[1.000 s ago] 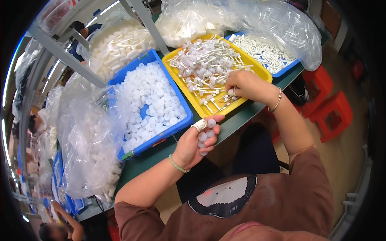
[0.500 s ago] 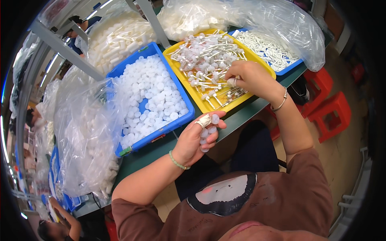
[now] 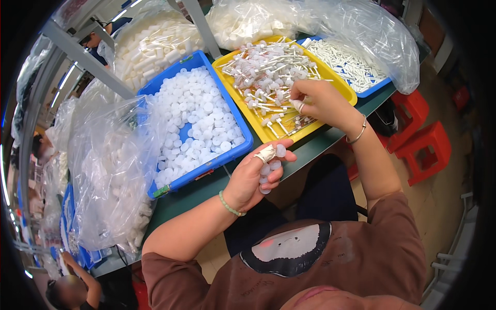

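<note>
My left hand [image 3: 256, 173] is held palm up in front of the trays, its fingers curled round several translucent white plastic caps [image 3: 266, 168]. One cap [image 3: 280, 150] sits at the tip of the thumb, which is wrapped in a white covering. My right hand [image 3: 325, 106] is over the right part of a yellow tray [image 3: 238, 107], thumb and fingers pinched together. Whatever is between those fingertips is too hidden to name. In the yellow tray lie many thin white sticks with caps on them [image 3: 268, 77]. Left of it, a blue tray [image 3: 242, 149] holds loose caps [image 3: 199, 116].
A second blue tray [image 3: 374, 91] with short white rods [image 3: 343, 64] stands at the right. Clear plastic bags [image 3: 106, 165] and a heap of white cylinders [image 3: 155, 49] surround the trays. Grey posts [image 3: 199, 26] rise behind. Red stools [image 3: 426, 150] stand right; another person [image 3: 70, 289] is lower left.
The view has shifted slightly. Both hands stay nearly in place; the right fingers have changed position a little over the yellow tray. The left hand keeps its caps.
</note>
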A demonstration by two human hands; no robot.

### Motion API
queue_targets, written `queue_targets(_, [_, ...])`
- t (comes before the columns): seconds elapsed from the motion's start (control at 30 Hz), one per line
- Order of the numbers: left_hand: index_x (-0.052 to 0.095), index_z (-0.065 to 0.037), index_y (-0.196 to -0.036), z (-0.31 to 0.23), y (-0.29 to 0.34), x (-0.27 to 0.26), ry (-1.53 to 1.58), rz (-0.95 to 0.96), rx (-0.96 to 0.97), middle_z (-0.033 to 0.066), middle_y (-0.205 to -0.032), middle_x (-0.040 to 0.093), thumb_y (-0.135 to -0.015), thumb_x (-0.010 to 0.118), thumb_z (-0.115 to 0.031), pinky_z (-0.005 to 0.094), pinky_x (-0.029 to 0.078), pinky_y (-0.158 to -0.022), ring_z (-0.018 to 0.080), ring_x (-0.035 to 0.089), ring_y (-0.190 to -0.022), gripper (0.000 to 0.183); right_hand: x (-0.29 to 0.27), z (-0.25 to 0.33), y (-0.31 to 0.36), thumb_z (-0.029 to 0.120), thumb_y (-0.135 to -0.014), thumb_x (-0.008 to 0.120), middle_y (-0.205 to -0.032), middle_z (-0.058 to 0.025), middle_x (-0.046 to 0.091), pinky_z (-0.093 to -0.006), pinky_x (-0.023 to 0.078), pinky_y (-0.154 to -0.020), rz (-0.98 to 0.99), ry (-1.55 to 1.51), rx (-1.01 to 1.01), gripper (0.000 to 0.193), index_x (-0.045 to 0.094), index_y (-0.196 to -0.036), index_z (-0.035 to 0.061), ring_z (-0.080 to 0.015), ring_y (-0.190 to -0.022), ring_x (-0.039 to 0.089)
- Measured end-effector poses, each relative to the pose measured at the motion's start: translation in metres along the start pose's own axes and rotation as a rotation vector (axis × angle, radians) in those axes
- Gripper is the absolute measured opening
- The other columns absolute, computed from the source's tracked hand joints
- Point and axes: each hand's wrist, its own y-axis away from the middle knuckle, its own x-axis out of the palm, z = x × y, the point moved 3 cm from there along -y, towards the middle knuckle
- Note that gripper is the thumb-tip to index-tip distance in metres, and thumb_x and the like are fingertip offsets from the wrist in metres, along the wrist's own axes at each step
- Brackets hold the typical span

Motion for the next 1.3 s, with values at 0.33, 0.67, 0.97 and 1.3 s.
queue_targets(0.33, [0.05,-0.011,-0.124,-0.001,-0.001,-0.003,0.074,-0.059,0.063,0.0042,-0.113,0.057,-0.097,0.051,-0.024,0.0142,0.031,-0.044,0.0028,0.038,-0.061,0.03,0.006,0.078,0.083,-0.007,-0.076,0.061,-0.091,-0.0125,0.062,-0.0313,0.05,-0.069,-0.36,-0.268,-0.221,0.034,0.064,-0.108,0.004,-0.0257,-0.082,0.062])
queue_targets(0.67, [0.051,-0.012,-0.122,0.0,0.0,-0.002,0.159,-0.104,0.05,0.0023,-0.117,0.056,-0.098,0.05,-0.026,0.0134,0.03,-0.044,0.0009,0.037,-0.06,0.028,0.026,0.085,0.105,-0.008,-0.071,0.065,-0.094,-0.0108,0.06,-0.0303,0.052,-0.066,-0.432,-0.188,-0.188,0.045,0.065,-0.113,0.006,-0.0234,-0.078,0.062])
queue_targets(0.97, [0.05,-0.011,-0.126,-0.002,0.001,-0.001,0.05,-0.092,0.023,0.0029,-0.128,0.053,-0.099,0.049,-0.029,0.0123,0.029,-0.042,0.0001,0.034,-0.056,0.032,0.036,0.082,0.102,-0.008,-0.069,0.066,-0.095,-0.0103,0.058,-0.0319,0.053,-0.063,-0.444,-0.108,-0.199,0.051,0.062,-0.117,0.006,-0.0235,-0.077,0.062])
queue_targets(1.3, [0.044,-0.011,-0.134,-0.004,-0.001,0.002,0.047,-0.114,0.044,0.0058,-0.132,0.052,-0.097,0.051,-0.025,0.013,0.03,-0.044,0.0009,0.035,-0.057,0.04,0.036,0.081,0.102,-0.007,-0.068,0.065,-0.092,-0.0104,0.057,-0.0327,0.052,-0.061,-0.409,-0.045,-0.201,0.048,0.061,-0.114,0.0037,-0.0242,-0.075,0.062])
